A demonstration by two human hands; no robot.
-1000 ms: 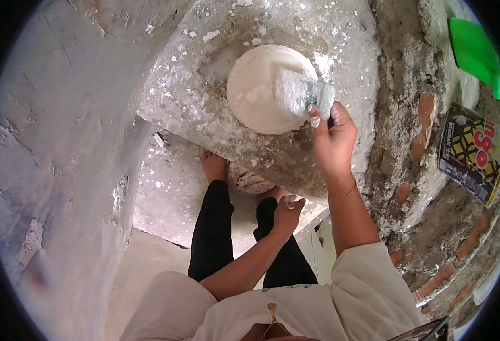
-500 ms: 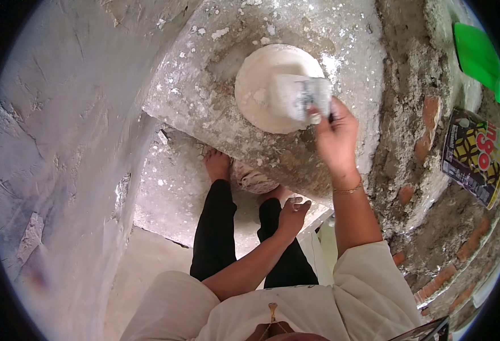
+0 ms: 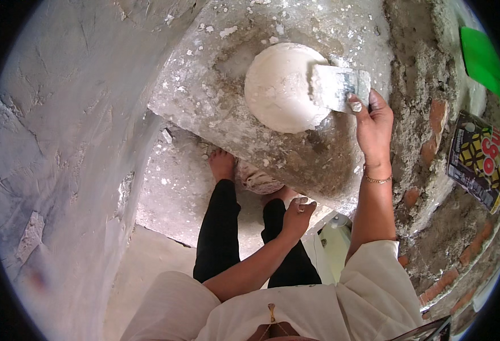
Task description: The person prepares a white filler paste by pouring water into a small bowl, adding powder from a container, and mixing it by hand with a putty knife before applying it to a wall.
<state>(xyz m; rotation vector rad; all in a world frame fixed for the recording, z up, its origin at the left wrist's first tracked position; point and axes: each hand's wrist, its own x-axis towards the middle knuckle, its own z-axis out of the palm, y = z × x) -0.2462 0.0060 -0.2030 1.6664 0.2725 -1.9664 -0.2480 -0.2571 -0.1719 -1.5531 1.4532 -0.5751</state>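
As the scraper (image 3: pixel 335 88) sits over the near-right part of the tub (image 3: pixel 251 105), my right hand (image 3: pixel 374 126) grips its end just outside the rim, thumb laid on top and fingers bent round the side. From those fingers the scraper points left, toward the tub's middle; its long axis runs nearly crosswise in front of me, and its front edge carries a thick line of white paste (image 3: pixel 275 85). Whether that edge touches the surface below, I cannot tell. My right hand is clearly the nearer one to the tub. My left hand (image 3: pixel 296 220) hangs well back from it, on my side, over my leg (image 3: pixel 277 221), with loosely curled, white-smeared fingers; I see nothing in them, but the palm is turned from view, so I cannot tell if it is empty. The tub stands on the spattered ledge (image 3: pixel 329 156) and holds the paste, which looks full nearly to the rim, ridged on the right beside the scraper. Well to the tub's right lie a dark and yellow packet (image 3: pixel 477 162), its contents hidden, and, farther from me, a green plastic thing (image 3: pixel 485 65).
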